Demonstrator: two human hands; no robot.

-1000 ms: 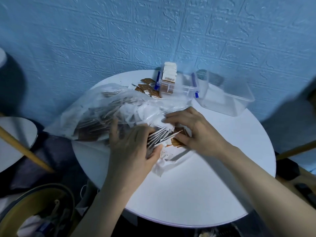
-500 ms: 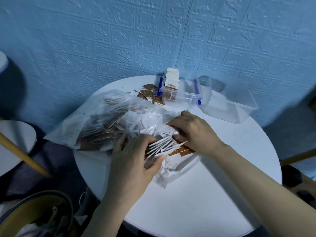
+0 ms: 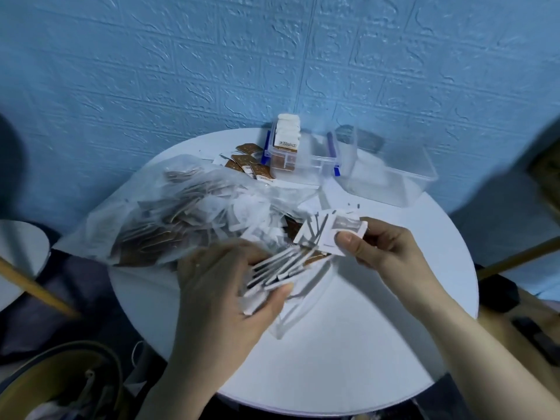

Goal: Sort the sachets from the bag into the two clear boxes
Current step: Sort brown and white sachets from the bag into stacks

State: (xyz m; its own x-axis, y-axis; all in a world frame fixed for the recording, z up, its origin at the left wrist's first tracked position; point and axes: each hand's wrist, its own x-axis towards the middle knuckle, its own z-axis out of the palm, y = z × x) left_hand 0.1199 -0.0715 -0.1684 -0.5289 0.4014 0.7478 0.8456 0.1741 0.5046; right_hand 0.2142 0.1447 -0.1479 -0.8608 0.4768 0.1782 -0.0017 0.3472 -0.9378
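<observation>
We see the right hand (image 3: pixel 385 253) pinching a few white sachets (image 3: pixel 331 234) between thumb and curled fingers, lifted a little above the table, the front one facing us with a grey panel. The left hand (image 3: pixel 224 286) grips a fanned stack of sachets (image 3: pixel 278 269) edge-on, thumb pressed along the near side and fingers curled behind; that hand is blurred. Both bunches sit close together near the mouth of the clear plastic bag (image 3: pixel 181 219), which lies on its side on the left of the round white table (image 3: pixel 363 344), stuffed with brown and white sachets. Behind the bag, loose brown sachets (image 3: pixel 248 163) lie on the table just beside the box with blue clips (image 3: pixel 303 165), where white sachets stand upright. The 2nd clear box (image 3: pixel 391 174) sits just right of it, against the blue wall (image 3: pixel 212 56).
</observation>
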